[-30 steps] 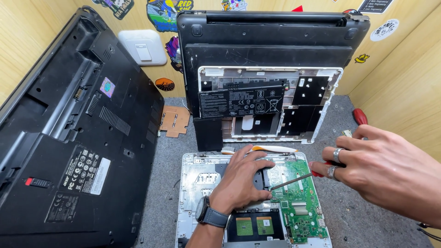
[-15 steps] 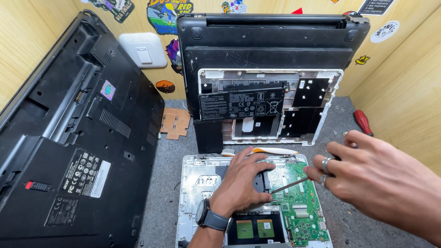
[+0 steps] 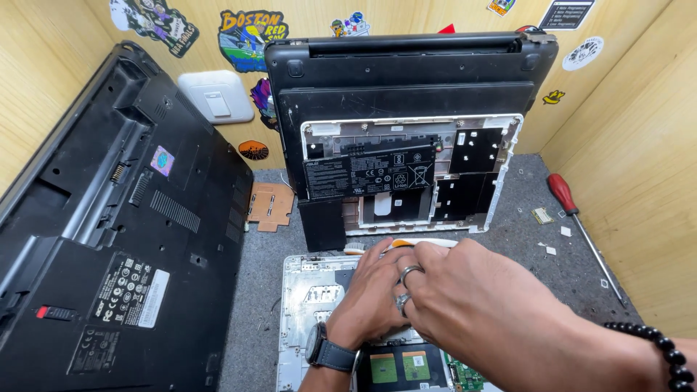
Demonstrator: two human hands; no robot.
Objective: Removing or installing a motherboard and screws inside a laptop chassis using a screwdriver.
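I am leaning over the opened white laptop chassis [image 3: 308, 305] lying flat on the grey mat [image 3: 523, 239], and I am taking it as my landmark for everything else. My left hand [image 3: 370, 297], the one with the watch [image 3: 330, 353], is resting palm down on the middle of the chassis, fingers curled loosely and pressing on the parts beneath, which I judge is steadying the shell so it does not slide on the mat. My right hand [image 3: 465, 297], wearing two rings, is lying over the left hand's fingers, closed in on itself as if gripping something slim; the fingertips are hidden, so I cannot tell what, if anything, they are pinching. The green circuit board [image 3: 465, 377] is showing at the near right corner of the chassis, mostly covered by my right forearm.

Just beyond the chassis an orange-and-white tool [image 3: 406, 245] is lying across its far edge, close enough to reach. Behind that, a second stripped laptop [image 3: 406, 145] is propped upright against the wooden wall, its black battery [image 3: 370, 172] exposed, probably stood up to free mat space. Left of the chassis a large black laptop [image 3: 109, 232] is leaning bottom side out against the side wall. Right of the chassis and well apart, a red-handled screwdriver [image 3: 573, 210] is lying on the mat among small loose bits.
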